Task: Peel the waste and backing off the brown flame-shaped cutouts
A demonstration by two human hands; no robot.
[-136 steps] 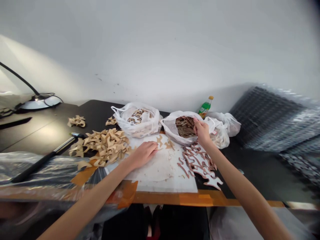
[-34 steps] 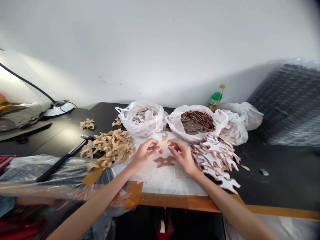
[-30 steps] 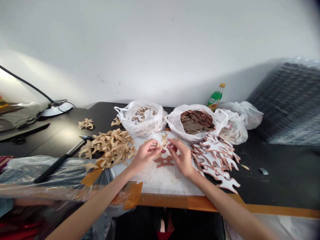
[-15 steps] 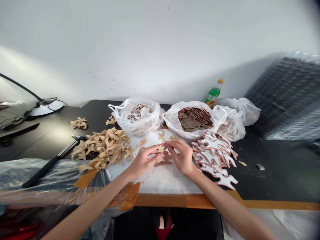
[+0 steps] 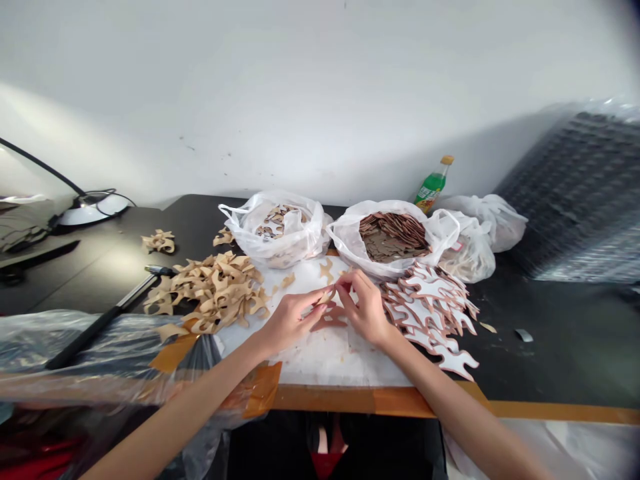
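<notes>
My left hand point(image 5: 293, 321) and my right hand point(image 5: 369, 312) meet over a white sheet point(image 5: 310, 367), fingertips pinched together. Between them is a small tan curvy cut-out point(image 5: 327, 297), partly hidden by the fingers and seen nearly edge-on. Just below it on the sheet lies a flat reddish-brown curvy piece point(image 5: 329, 319). To the left of my left hand sits a heap of curled tan cut-outs point(image 5: 220, 287). Beside my right hand is a pile of white-faced curvy pieces with reddish-brown edges point(image 5: 425, 307). A loose tan cut-out point(image 5: 326, 270) rests beyond my fingers.
Behind the hands stand two white plastic bags, one with mixed small pieces point(image 5: 273, 247), one with brown pieces point(image 5: 393, 267). A green bottle point(image 5: 431, 189), tied bags point(image 5: 495, 217) and a wrapped dark stack point(image 5: 590, 193) are right. A black-handled tool point(image 5: 85, 343) and lamp base point(image 5: 93, 208) are left.
The tan cut-out between my fingers has turned from showing its flat face to nearly edge-on. My hands stay close together over the sheet, and the view has shifted slightly.
</notes>
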